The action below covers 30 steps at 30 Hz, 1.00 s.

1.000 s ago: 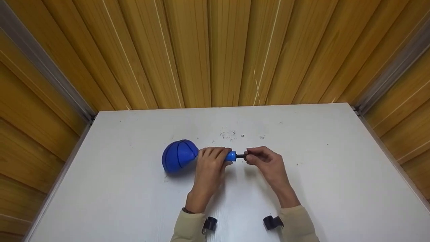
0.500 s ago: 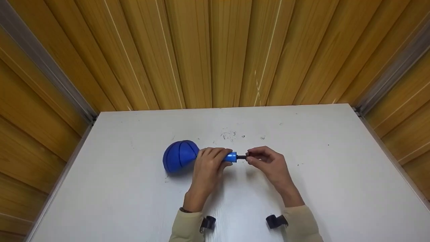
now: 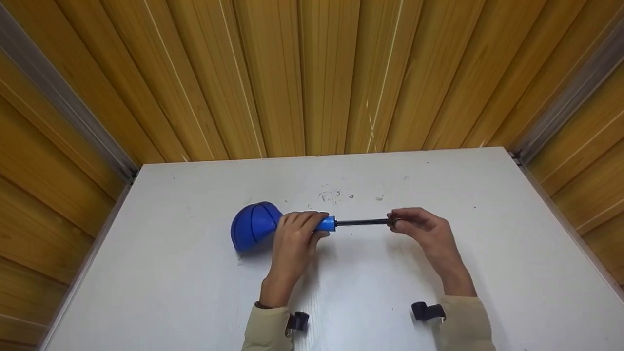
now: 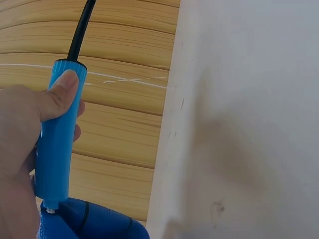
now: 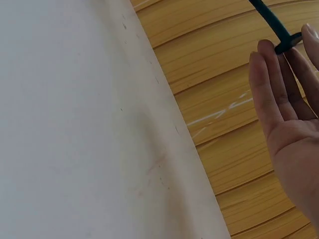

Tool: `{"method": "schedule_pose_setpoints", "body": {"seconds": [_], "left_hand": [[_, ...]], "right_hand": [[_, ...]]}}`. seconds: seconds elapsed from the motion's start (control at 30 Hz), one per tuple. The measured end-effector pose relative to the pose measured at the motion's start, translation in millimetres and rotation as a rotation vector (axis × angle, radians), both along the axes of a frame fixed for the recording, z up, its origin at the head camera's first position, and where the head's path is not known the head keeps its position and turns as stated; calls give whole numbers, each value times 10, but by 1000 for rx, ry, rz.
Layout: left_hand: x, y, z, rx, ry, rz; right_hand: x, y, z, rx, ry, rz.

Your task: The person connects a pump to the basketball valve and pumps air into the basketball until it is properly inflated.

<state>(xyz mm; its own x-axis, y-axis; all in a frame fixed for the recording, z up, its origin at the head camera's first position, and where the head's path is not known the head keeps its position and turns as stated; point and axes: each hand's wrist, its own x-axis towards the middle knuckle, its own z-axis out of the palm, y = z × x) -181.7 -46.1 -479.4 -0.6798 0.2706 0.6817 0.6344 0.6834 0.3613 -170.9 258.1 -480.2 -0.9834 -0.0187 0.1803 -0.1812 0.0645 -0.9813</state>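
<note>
My left hand (image 3: 294, 241) grips the blue barrel of a small hand pump (image 4: 56, 149), thumb along its side. The pump's nozzle end meets a blue ball (image 3: 253, 225) with black lines, which looks partly deflated and dented. From the barrel's other end a thin black rod (image 3: 361, 222) extends to the right. At the rod's far end my right hand (image 3: 431, 234) pinches the handle (image 4: 89, 2) between thumb and fingers. In the right wrist view the handle's dark end plate (image 5: 288, 44) sits at the fingertips.
A white table (image 3: 195, 282) with dark scuff marks lies under the hands. Wood-patterned panels (image 3: 321, 78) rise behind it and at both sides. Black camera mounts (image 3: 298, 321) sit at both wrists.
My right hand has moved to the right, drawing the pump's rod well out of the barrel. The left hand and the ball have shifted only slightly left.
</note>
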Motion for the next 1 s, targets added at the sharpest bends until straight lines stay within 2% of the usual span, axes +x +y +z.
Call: {"method": "schedule_pose_setpoints", "body": {"seconds": [0.33,0.53,0.67,0.83,1.0], "left_hand": [[25,87,-4,-13,-2,2],[47,151,27,-6,-20,4],[53,181,38,-3,-29,-16],[51,145,42,32,-15,-36],[33,75,47,32,-38,-68]], "right_hand": [[4,-177,37,54,0,23],[-23,-457,6,-1,31,53],[-13,-626,-18,-16,65,64],[-16,-745,-36,-17,101,96],[-25,-700,-24,28,96,109]]}}
